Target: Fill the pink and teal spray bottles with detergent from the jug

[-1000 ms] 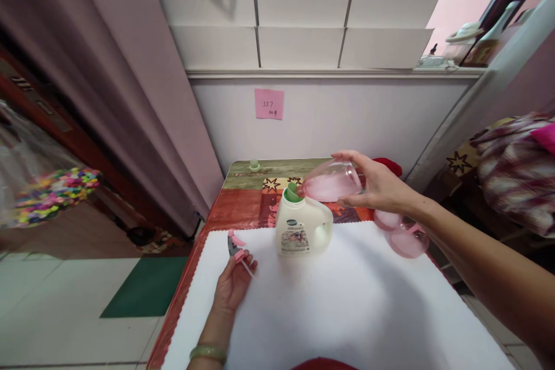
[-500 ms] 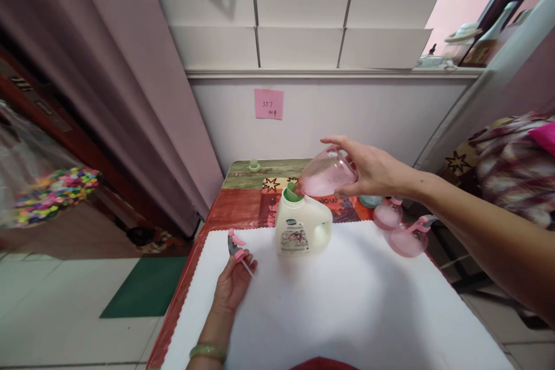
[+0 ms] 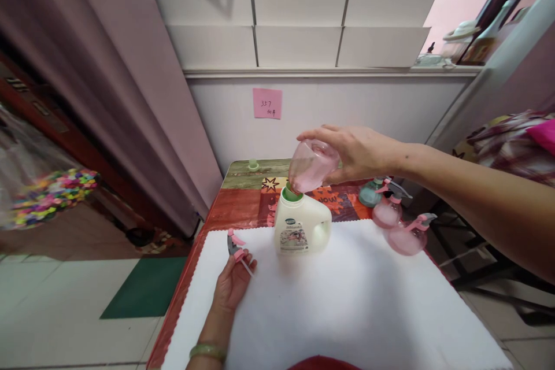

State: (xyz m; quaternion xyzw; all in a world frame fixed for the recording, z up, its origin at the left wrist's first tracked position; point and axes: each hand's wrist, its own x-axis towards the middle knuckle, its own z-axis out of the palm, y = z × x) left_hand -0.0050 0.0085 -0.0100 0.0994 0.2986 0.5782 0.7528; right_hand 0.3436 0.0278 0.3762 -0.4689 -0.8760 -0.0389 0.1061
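Note:
My right hand (image 3: 353, 153) is closed around a clear pink spray bottle body (image 3: 313, 166), tipped steeply with its neck down at the green spout (image 3: 292, 192) of a cream detergent jug (image 3: 302, 222). Pink liquid shows inside the tilted bottle. The jug stands upright on a white mat (image 3: 338, 295), its label facing me. My left hand (image 3: 234, 284) rests low at the mat's left side, fingers closed on a pink and grey spray nozzle (image 3: 235, 247) with a thin dip tube.
Two pink spray bottles (image 3: 407, 237) and a teal spray bottle (image 3: 370, 193) stand at the table's right. A small green cap (image 3: 254, 165) sits on the far left corner. Behind the table is a white panel with a pink note (image 3: 267, 103).
My right hand has moved left and tipped the pink bottle more steeply over the jug's mouth. The teal bottle has come into fuller view. My left hand stays put.

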